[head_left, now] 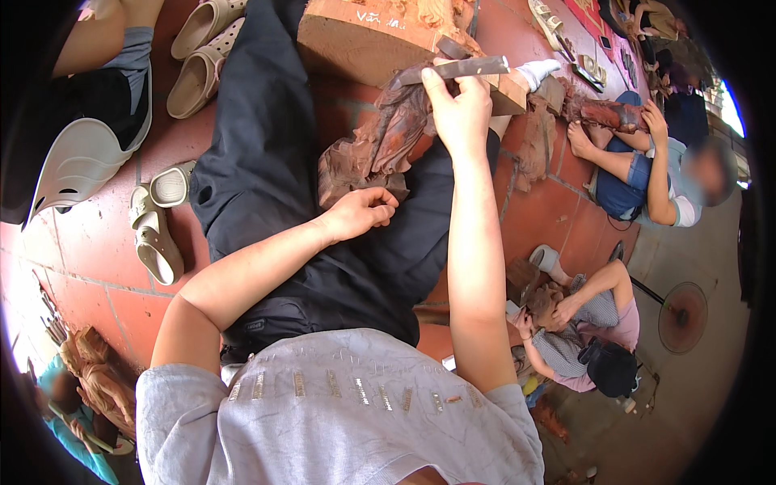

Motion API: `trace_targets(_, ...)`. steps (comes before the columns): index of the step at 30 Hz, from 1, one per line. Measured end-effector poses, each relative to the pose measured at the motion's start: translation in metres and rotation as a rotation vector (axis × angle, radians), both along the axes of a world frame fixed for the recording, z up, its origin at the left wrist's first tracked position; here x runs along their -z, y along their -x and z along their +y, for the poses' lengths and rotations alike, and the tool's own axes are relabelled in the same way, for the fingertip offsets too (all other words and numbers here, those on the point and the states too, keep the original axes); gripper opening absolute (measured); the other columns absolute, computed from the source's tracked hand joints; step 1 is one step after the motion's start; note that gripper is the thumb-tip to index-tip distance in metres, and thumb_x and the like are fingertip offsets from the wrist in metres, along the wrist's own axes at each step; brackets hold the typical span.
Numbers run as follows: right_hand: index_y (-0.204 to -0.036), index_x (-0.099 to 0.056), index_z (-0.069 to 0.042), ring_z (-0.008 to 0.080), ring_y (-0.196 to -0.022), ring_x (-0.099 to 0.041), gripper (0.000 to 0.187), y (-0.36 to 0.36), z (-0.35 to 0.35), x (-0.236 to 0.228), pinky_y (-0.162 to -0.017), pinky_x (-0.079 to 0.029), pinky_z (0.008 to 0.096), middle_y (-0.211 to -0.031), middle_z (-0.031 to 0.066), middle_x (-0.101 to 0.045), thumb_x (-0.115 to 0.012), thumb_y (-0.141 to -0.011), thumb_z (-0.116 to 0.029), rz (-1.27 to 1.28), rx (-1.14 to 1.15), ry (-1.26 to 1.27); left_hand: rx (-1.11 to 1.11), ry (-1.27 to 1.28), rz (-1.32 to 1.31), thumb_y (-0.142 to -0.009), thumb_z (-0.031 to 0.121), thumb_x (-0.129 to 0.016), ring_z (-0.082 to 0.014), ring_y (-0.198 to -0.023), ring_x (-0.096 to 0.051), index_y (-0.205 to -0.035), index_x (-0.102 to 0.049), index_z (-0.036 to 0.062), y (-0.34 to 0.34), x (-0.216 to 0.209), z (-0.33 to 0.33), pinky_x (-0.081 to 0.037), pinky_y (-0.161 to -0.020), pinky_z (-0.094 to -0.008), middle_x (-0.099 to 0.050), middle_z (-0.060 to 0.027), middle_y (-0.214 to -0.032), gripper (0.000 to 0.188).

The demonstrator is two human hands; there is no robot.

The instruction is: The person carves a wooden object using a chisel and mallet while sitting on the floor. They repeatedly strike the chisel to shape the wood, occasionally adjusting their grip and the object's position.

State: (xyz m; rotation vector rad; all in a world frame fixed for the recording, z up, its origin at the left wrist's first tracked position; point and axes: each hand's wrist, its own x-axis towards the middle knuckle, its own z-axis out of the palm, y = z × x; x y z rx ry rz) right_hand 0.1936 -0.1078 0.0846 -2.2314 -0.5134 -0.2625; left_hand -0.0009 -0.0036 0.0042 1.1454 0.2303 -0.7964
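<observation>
A reddish-brown carved wood figure (396,133) leans between my legs, its ragged base near my lap and its upper end toward the large block. My right hand (462,113) is closed on a flat grey-brown strip (477,67) and holds it across the carving's upper end. The strip's far end is pale; its exact kind cannot be made out. My left hand (360,214) lies against the base of the carving, fingers curled in. Whatever those fingers hold, if anything, is hidden.
Beyond the carving stands a thick pale wood block (356,40) with handwriting on it. Beige clogs (158,234) lie on the red tile floor at left, beside a white plastic chair (85,158). Two people work at right, near a standing fan (683,317). Another sits at lower left.
</observation>
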Motion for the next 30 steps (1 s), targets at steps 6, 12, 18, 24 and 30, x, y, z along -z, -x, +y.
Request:
trace_targets(6,-0.091,-0.07,-0.002,0.0263,-0.076,-0.068,0.019,0.005,0.011,-0.015,-0.075,-0.053,0.0387,-0.086,0.0132,-0.071,-0.074,-0.087,-0.02,0.186,0.049,-0.105,0.006,0.018,-0.001,-0.1,0.02,-0.058,-0.0109,-0.091,-0.061,-0.122,-0.059,0.0024,-0.003,0.001,0.004,-0.05,-0.086,-0.0268,-0.063,-0.0028,-0.097,0.028)
trace_targets(12,-0.096,-0.072,-0.003,0.0244,-0.086,-0.065,0.022,0.0,0.011,-0.003,-0.08,-0.05,0.0376,-0.088,0.0114,-0.072,-0.075,-0.086,-0.022,0.125,0.101,0.012,0.022,0.01,0.007,-0.1,0.019,-0.058,-0.0116,-0.092,-0.061,-0.121,-0.059,0.0024,-0.002,-0.001,0.002,-0.05,-0.087,-0.0269,-0.063,-0.0032,-0.097,0.027)
trace_targets(18,-0.087,-0.07,-0.006,0.0323,-0.095,-0.058,0.019,0.013,0.019,-0.003,-0.09,-0.045,0.0439,-0.091,0.0096,-0.068,-0.076,-0.083,-0.024,-0.159,0.041,0.187,0.006,0.037,0.011,-0.1,0.019,-0.058,-0.0117,-0.092,-0.062,-0.122,-0.059,0.0027,0.0,0.004,0.001,-0.05,-0.088,-0.0268,-0.064,-0.0032,-0.098,0.028)
trace_targets(24,-0.088,-0.07,-0.004,0.0334,-0.092,-0.058,0.019,-0.005,0.013,-0.007,-0.085,-0.047,0.0434,-0.094,0.0105,-0.069,-0.074,-0.084,-0.022,0.337,0.2,-0.092,-0.02,0.001,0.007,-0.098,0.019,-0.058,-0.0113,-0.089,-0.062,-0.118,-0.061,0.0018,0.0,0.0,0.003,-0.05,-0.085,-0.0266,-0.065,-0.0039,-0.094,0.026)
trace_targets(30,-0.088,-0.07,-0.005,0.0344,-0.096,-0.057,0.02,0.003,0.011,0.002,-0.089,-0.046,0.0437,-0.096,0.0106,-0.068,-0.076,-0.083,-0.024,-0.065,0.026,0.125,0.031,0.004,-0.002,-0.1,0.019,-0.057,-0.0116,-0.092,-0.061,-0.122,-0.059,0.0026,-0.002,-0.001,0.003,-0.05,-0.088,-0.0273,-0.063,-0.0029,-0.098,0.028)
